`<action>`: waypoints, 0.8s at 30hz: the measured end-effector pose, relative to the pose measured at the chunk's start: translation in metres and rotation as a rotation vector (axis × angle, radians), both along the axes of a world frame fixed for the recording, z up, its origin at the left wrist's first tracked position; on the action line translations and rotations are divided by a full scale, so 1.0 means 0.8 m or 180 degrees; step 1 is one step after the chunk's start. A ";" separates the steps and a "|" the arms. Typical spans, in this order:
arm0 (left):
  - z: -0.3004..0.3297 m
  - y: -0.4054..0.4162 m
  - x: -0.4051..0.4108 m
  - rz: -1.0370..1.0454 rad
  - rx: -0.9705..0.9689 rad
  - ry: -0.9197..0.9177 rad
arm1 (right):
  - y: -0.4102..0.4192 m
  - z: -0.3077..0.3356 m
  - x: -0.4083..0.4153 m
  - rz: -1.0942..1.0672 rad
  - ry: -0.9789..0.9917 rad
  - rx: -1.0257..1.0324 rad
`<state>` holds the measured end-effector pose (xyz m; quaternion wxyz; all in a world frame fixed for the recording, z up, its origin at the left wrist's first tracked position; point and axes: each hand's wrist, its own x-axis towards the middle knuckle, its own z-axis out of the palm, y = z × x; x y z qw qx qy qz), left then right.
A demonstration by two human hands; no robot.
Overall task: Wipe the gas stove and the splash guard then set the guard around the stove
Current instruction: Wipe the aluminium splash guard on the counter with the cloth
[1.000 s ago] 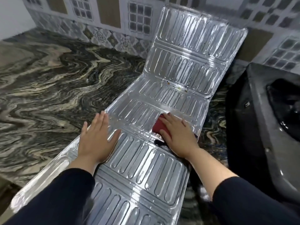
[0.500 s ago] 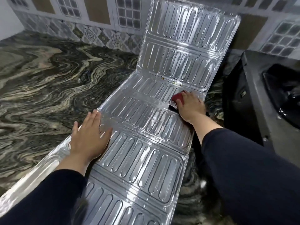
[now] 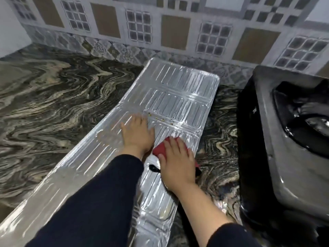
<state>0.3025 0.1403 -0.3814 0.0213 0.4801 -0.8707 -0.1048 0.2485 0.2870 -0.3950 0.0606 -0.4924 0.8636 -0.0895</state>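
Marbled dark counter (image 3: 53, 107) carries one silver ribbed splash guard (image 3: 178, 97) lying flat, running from 7 to 1 o'clock, speckled with small spots. One black gas stove (image 3: 284, 157) sits at 3 o'clock. Left hand (image 3: 138, 135) presses flat, fingers spread; right hand (image 3: 178, 164) fingers press one red cloth (image 3: 160, 148) onto it.

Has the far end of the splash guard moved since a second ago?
Yes. The splash guard's far panel stood tilted up against the tiled wall before; now it lies flat on the counter, short of the wall.
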 end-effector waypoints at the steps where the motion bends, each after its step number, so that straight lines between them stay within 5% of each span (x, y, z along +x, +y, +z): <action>1: -0.005 0.002 -0.001 0.0008 0.0035 -0.0036 | 0.002 0.000 0.004 -0.0018 0.0014 -0.0025; 14: -0.034 -0.001 0.003 -0.0031 -0.0072 0.0210 | -0.085 0.011 -0.111 0.0762 0.0117 0.0190; 24: -0.039 0.002 0.002 0.0090 -0.0192 0.0253 | -0.209 0.007 -0.305 0.0093 0.0113 0.0404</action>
